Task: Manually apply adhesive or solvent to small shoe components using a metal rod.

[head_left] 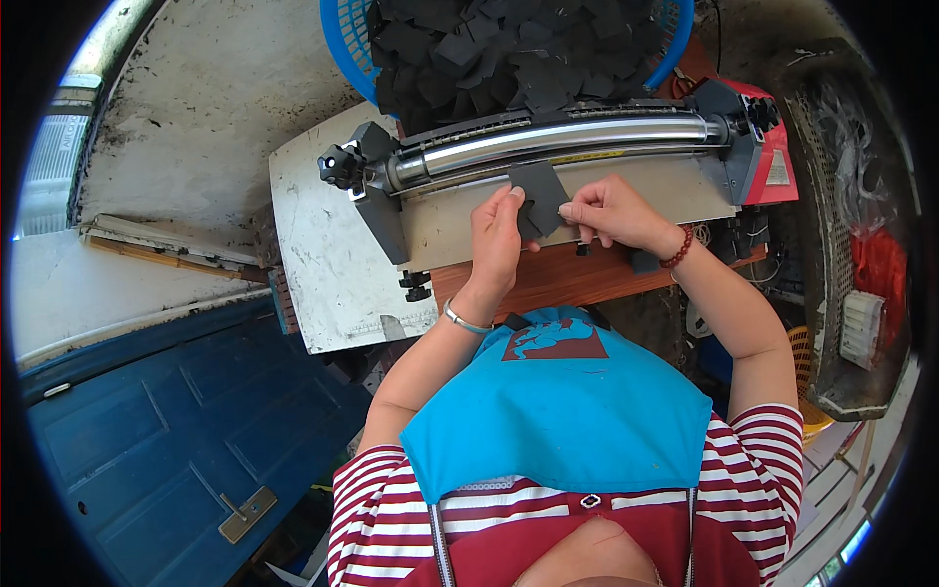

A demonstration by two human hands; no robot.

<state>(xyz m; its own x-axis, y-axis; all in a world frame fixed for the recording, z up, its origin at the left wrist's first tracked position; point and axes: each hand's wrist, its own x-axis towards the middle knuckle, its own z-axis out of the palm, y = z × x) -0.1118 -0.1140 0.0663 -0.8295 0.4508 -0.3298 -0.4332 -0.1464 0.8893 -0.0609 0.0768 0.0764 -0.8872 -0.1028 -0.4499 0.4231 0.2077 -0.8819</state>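
In front of the machine's long metal roller [558, 144], my left hand [496, 240] grips a flat dark grey square piece [541, 186] by its left side, thumb on top. A second dark layer shows below it, though I cannot tell if it is a separate piece. The fingertips of my right hand [621, 213] are pinched together at the piece's right edge. Both hands are over the machine's pale feed plate [440, 230], near its front edge.
Behind the roller, a blue plastic basket [339, 49] is heaped with similar dark pieces [460, 68]. A black knob [341, 166] juts out at the machine's left end; a red housing [778, 171] forms its right end. A white board [333, 264] lies left, above a blue door [176, 430].
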